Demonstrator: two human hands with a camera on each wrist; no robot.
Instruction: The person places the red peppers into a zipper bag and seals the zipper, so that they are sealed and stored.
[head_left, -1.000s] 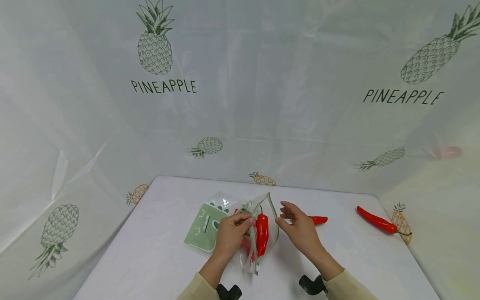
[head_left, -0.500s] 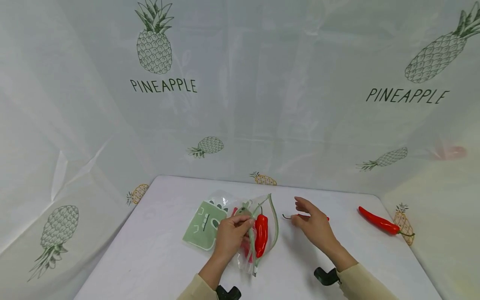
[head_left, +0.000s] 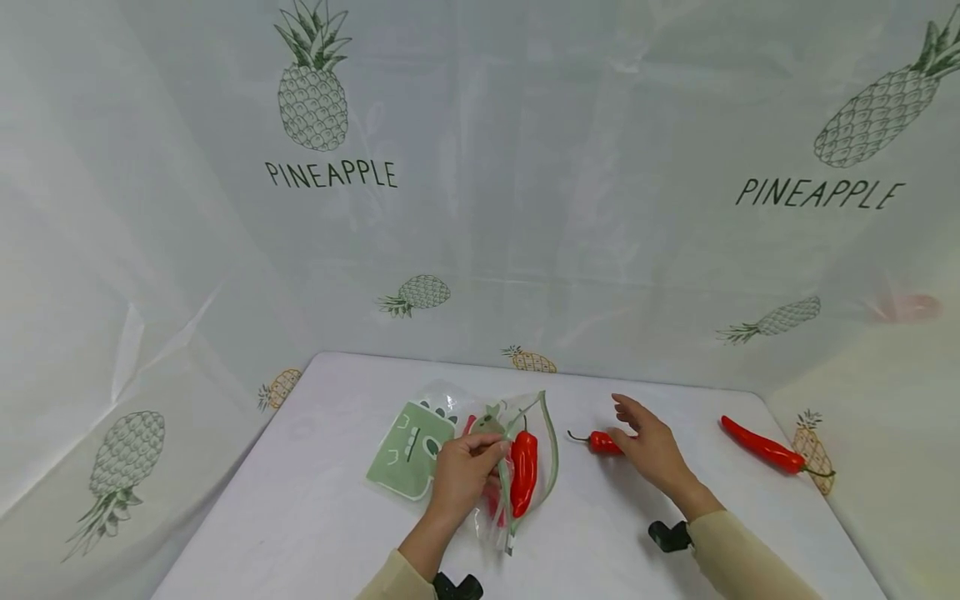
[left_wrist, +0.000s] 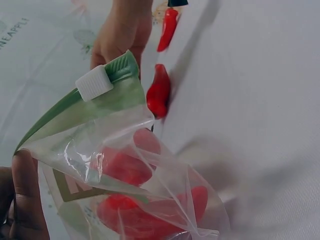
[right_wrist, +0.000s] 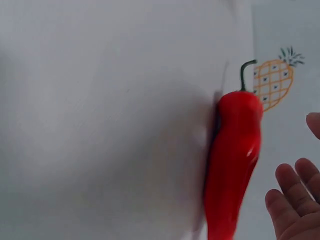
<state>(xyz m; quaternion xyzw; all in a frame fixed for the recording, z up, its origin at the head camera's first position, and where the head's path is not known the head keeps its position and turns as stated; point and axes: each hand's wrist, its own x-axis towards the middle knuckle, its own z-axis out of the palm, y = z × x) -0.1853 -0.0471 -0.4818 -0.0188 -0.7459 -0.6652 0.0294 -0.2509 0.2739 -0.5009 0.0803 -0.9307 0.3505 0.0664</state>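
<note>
My left hand (head_left: 459, 475) pinches the edge of a clear zip bag (head_left: 555, 454) with a green rim, its mouth spread apart. A white slider (left_wrist: 94, 83) sits on that rim. Inside the bag are red peppers; one chili pepper (head_left: 524, 475) shows at the mouth, others (left_wrist: 125, 167) through the film. My right hand (head_left: 654, 450) is over another red chili pepper (head_left: 602, 443) on the table, fingers extended and spread, partly covering it. In the right wrist view, that pepper (right_wrist: 234, 160) with its green stem lies beside the fingers (right_wrist: 287, 180).
Another red chili pepper (head_left: 763, 447) lies near the table's right edge. A green cartoon-face print (head_left: 408, 450) in clear plastic lies left of the left hand. The white table (head_left: 300, 500) backs onto a pineapple-print curtain (head_left: 525, 208).
My right hand has moved right, from beside the bag mouth to over the middle chili pepper, whose stem end now shows. The left hand stays at the bag's edge.
</note>
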